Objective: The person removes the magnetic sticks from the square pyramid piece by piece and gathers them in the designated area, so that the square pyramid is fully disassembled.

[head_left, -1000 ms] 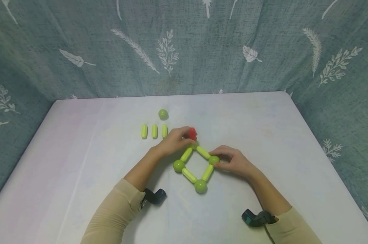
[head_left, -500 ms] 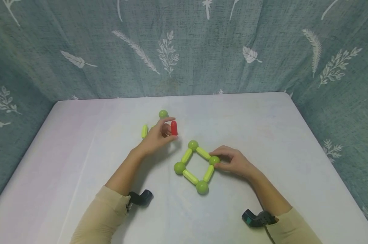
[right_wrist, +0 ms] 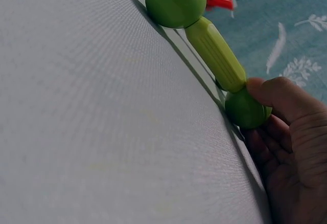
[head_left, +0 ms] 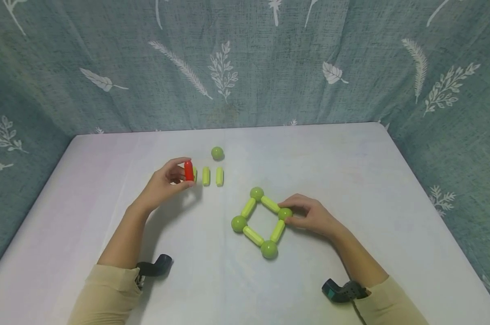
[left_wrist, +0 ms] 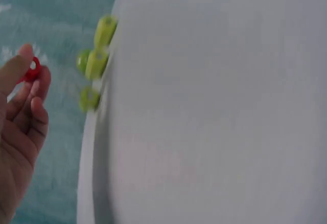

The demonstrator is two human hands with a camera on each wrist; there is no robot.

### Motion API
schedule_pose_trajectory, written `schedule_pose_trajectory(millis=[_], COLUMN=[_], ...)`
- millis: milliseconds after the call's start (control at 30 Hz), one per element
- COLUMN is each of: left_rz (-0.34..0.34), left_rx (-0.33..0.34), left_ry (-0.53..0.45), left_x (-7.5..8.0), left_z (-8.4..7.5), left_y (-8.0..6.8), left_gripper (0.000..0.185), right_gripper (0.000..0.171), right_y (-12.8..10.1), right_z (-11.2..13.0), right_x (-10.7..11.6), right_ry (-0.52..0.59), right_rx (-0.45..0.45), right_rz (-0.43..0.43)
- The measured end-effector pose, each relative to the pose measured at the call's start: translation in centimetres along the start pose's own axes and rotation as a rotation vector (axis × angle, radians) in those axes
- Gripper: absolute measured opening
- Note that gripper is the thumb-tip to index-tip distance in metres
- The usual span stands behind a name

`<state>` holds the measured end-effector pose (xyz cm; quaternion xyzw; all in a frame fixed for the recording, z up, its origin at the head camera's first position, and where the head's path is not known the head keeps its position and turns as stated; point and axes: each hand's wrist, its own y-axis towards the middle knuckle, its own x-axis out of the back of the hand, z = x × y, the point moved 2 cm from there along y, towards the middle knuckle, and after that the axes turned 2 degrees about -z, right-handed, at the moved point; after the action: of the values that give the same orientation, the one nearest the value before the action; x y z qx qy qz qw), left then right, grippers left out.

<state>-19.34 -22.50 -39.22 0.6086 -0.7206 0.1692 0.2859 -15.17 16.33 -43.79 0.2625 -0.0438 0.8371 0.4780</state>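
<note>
Head view: left hand (head_left: 164, 184), left of centre frame, pinches a short red plastic rod (head_left: 188, 171) upright between thumb and fingertips, just above the white bench (head_left: 350, 180). Red rod sits right beside a row of short lime-green plastic rods (head_left: 212, 176) lying on the bench; the leftmost one is mostly hidden behind it. Loose green plastic ball (head_left: 217, 152) lies just above that row. Right hand (head_left: 312, 216), centre-right, curls its fingers round the right corner ball (head_left: 285, 213) of a green diamond-shaped frame (head_left: 261, 221) made of four balls joined by four lime rods, flat on the bench. The hands are well apart. Left wrist view, blurred: red rod (left_wrist: 31, 68) at the fingertips, upper left of the frame, green pieces near it. Right wrist view: thumb and fingers wrap the corner ball (right_wrist: 246, 109), a ribbed lime rod (right_wrist: 216, 54) running up to another ball (right_wrist: 175, 1). Teal leaf-print curtain (head_left: 245, 63) fills the top of the frame.
</note>
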Motion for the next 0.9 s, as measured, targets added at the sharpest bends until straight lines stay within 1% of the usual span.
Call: schedule_pose_trajectory(millis=[67, 133, 267, 333, 400, 500, 600, 700, 800, 900], left_rz=[-0.009, 0.003, 0.079, 0.114, 0.138, 0.174, 0.212, 0.242, 0.254, 0.242], left_rx=[0.033, 0.079, 0.181, 0.207, 0.213, 0.201, 0.185, 0.178, 0.183, 0.208], left_ry=[0.021, 0.041, 0.090, 0.113, 0.136, 0.174, 0.217, 0.235, 0.229, 0.205], left_x=[0.8, 1.4, 2.0, 2.1, 2.1, 2.1, 2.0, 2.0, 2.1, 2.2], left_z=[1.0, 1.9, 3.3, 3.8, 4.2, 4.5, 4.6, 4.5, 4.5, 4.4], left_y=[-0.1, -0.2, -0.1, 0.1, 0.4, 1.0, 1.6, 1.9, 2.1, 2.0], left_gripper=[0.064, 0.063, 0.062, 0.063, 0.064, 0.064, 0.064, 0.064, 0.065, 0.071], right_gripper=[0.035, 0.035, 0.035, 0.035, 0.035, 0.034, 0.034, 0.034, 0.034, 0.034], right_y=[0.0, 0.0, -0.1, 0.0, 0.0, 0.0, 0.0, 0.0, 0.0, 0.0], right_z=[0.0, -0.1, -0.2, -0.3, -0.3, -0.4, -0.3, -0.3, -0.2, -0.2], right_x=[0.0, 0.0, 0.0, 0.0, 0.0, 0.0, 0.0, 0.0, 0.0, 0.0], right_ry=[0.006, 0.007, 0.004, -0.004, -0.002, -0.005, -0.002, -0.003, 0.001, -0.009], right_rx=[-0.003, -0.005, -0.002, 0.011, 0.023, 0.035, 0.033, 0.038, 0.039, 0.031], right_rz=[0.002, 0.002, -0.002, -0.004, -0.004, -0.003, -0.001, -0.001, -0.001, -0.006])
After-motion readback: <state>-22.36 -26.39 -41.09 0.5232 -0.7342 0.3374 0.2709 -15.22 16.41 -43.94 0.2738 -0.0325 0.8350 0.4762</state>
